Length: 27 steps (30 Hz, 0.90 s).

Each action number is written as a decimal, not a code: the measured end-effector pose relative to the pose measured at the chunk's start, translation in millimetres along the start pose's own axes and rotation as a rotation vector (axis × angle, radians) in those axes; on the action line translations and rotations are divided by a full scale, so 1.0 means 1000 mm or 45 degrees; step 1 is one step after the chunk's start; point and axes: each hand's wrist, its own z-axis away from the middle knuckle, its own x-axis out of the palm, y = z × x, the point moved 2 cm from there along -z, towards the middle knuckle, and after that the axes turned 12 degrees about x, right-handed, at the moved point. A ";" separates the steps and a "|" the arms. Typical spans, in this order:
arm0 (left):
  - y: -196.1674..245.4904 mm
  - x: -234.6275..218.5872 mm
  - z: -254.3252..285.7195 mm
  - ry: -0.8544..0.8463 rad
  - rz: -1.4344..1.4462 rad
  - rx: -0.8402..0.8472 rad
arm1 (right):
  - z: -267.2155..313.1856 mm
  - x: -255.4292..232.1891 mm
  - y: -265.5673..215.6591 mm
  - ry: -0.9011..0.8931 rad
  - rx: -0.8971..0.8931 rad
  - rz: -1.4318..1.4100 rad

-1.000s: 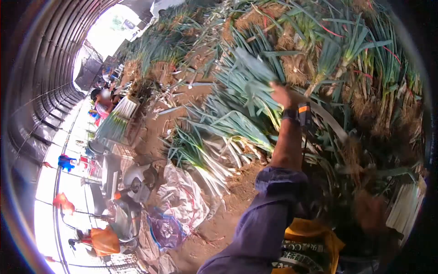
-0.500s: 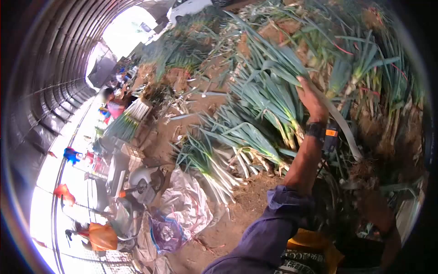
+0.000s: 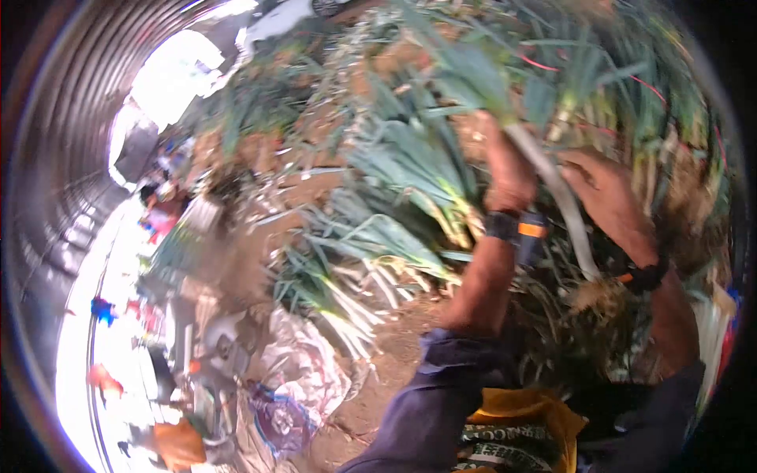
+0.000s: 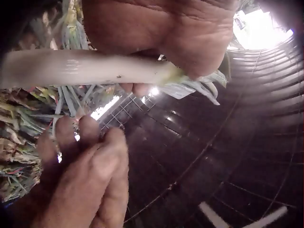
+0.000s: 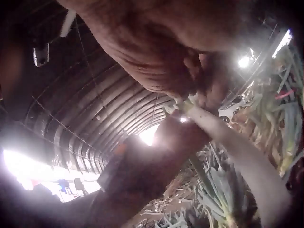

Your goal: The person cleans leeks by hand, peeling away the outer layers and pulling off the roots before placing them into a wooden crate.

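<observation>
In the head view my left hand (image 3: 509,169) grips a leek (image 3: 558,193) where its white stem turns to green leaves. The leaves spread up and away, and the pale stem hangs down toward me, ending in a root clump (image 3: 597,298). My right hand (image 3: 609,197) is just right of the stem, fingers loosely bent. In the left wrist view a gap shows between the right hand (image 4: 90,175) and the leek stem (image 4: 95,69); no object shows in its fingers. The right wrist view has the stem (image 5: 242,156) running down past the left hand (image 5: 175,142).
A pile of leeks (image 3: 414,169) lies on the soil beyond my left arm, with white-stemmed leeks (image 3: 339,307) nearer. Bundles with red ties (image 3: 631,87) lie at right. A pale plastic sheet (image 3: 303,355) and a purple bag (image 3: 280,418) are at left. Another person (image 3: 165,209) sits farther off.
My right hand has come up from low at the right to beside the leek stem. The left hand still grips the leek, now farther left in the view than half a second ago.
</observation>
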 end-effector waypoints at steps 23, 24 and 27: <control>-0.041 0.034 0.033 -0.244 0.248 -0.183 | -0.025 -0.010 0.037 -0.157 0.145 -0.599; -0.041 0.038 0.034 -0.237 0.248 -0.183 | -0.028 -0.013 0.047 -0.178 0.147 -0.609; -0.046 0.043 0.036 -0.243 0.270 -0.191 | -0.029 -0.023 0.047 -0.233 0.135 -0.578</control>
